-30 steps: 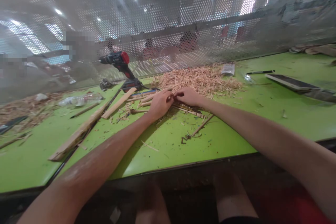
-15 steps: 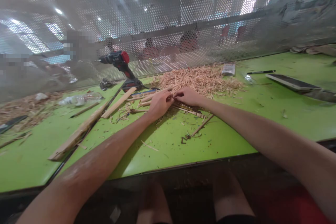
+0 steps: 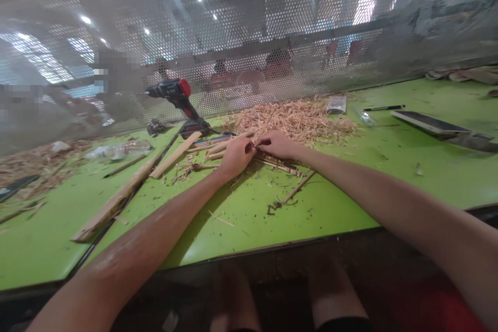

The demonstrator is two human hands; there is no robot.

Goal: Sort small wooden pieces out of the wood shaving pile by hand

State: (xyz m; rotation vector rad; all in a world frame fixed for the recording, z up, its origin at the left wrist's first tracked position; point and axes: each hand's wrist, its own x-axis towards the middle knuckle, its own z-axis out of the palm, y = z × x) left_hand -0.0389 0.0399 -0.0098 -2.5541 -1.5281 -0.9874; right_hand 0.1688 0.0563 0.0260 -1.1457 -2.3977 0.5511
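My left hand (image 3: 238, 154) and my right hand (image 3: 278, 145) meet near the middle of the green table (image 3: 249, 218), fingertips pinched close together. Something small seems to be between them, too small to make out. Thin wooden sticks (image 3: 280, 165) lie under and just in front of my fingers, and more wooden pieces (image 3: 220, 149) lie beyond my left hand. Behind my hands is a heap of pale wood shavings (image 3: 291, 116). A short brown stick (image 3: 299, 187) rests on the table in front of my right wrist.
A red and black drill (image 3: 181, 104) stands behind and left. Wooden strips (image 3: 116, 205) and a plastic bottle (image 3: 119, 150) lie to the left. At the right are a phone (image 3: 430, 122) and a pen (image 3: 384, 108). A perforated screen (image 3: 241, 31) rises behind the table.
The view has shifted slightly. Both hands keep nearly the same place and pinched pose.
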